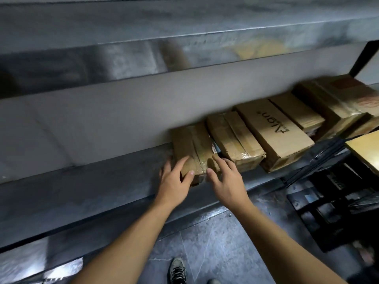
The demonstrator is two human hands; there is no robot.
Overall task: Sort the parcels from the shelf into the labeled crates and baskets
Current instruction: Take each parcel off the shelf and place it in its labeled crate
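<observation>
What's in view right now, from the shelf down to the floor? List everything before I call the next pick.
Leftmost parcel: one, brown cardboard, taped, left end of the row.
Other parcels: at least four, brown cardboard, in a row to its right; far end blurred.
Shelf: one, grey metal, carrying the row.
Crates: black, count unclear, low at the right.
Shoe: one clear, dark, on the grey floor at the bottom edge.
Left hand: fingers touching the leftmost parcel's near end.
Right hand: fingers spread at the same parcel's near right corner.
</observation>
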